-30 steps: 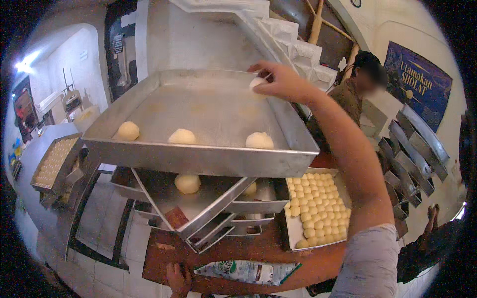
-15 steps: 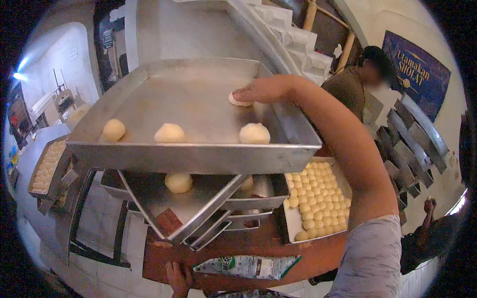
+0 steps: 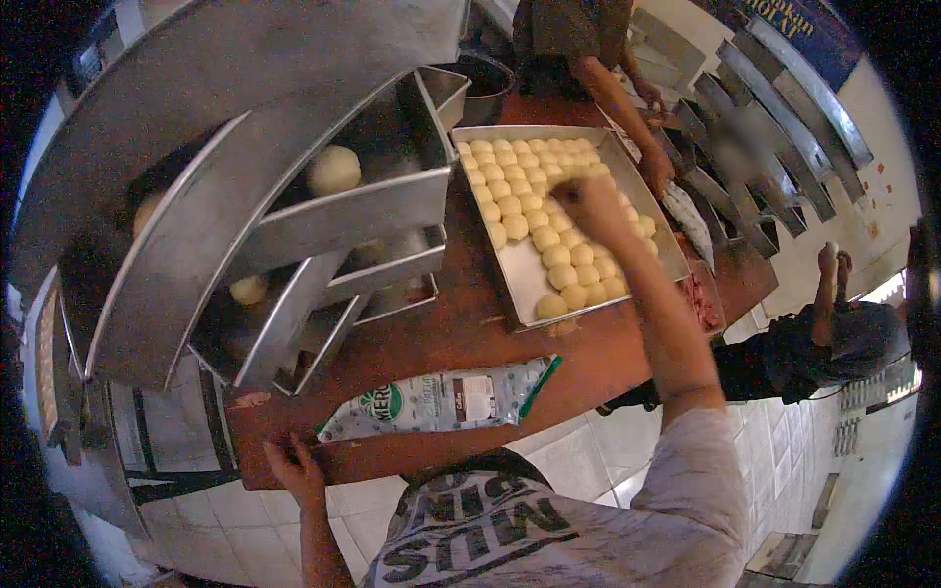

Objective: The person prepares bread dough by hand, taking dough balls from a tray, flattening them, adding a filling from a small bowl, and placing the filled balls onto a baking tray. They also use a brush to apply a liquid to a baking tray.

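Note:
My right hand is over a metal tray of rounded, pale yellow dough balls. Its fingers are curled closed; motion blur hides whatever is in them. A bare patch shows in the tray's near left part. At the near left edge of the brown table, my left hand rests with its thumb and fingers apart, holding nothing. Beside it lies a silvery bag with green ends. To the left, metal pans are stacked crosswise; inside them sit a larger dough ball and another dough ball.
Across the table, a co-worker's arm reaches toward a whitish elongated thing. A container of reddish pieces stands right of the tray. More metal pans are piled at the far right. Another person stands at the right.
My right hand has left the dough ball it pressed in the top pan and moved right, over the tray of dough balls. The view has swung right and down. My left hand remains at the table edge.

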Tool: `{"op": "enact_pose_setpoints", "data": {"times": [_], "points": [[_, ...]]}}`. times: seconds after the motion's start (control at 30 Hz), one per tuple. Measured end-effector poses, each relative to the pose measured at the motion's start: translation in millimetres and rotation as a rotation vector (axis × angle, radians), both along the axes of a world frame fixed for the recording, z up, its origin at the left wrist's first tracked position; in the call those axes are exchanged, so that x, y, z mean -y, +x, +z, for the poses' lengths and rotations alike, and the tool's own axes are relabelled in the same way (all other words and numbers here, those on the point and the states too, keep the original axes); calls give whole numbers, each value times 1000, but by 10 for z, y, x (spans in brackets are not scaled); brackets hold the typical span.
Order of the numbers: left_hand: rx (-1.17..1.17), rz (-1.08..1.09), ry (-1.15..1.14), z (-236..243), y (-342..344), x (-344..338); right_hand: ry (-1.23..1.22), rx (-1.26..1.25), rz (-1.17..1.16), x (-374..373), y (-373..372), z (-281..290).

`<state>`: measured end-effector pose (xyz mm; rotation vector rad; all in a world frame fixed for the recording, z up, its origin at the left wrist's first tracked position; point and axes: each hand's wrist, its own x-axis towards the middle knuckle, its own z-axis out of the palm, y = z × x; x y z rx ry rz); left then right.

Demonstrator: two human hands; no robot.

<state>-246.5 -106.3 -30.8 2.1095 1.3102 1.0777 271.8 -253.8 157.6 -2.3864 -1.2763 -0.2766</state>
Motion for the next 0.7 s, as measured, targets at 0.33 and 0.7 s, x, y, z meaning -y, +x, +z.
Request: {"op": "enact_pose_setpoints", "data": {"times": [0.33, 0.7], "points": [[172, -161, -201, 875, 411, 451, -29, 15, -97, 350, -92, -747], [209, -789, -514, 1545, 813, 892, -307, -1088, 979, -8, -2378, 247]]}}
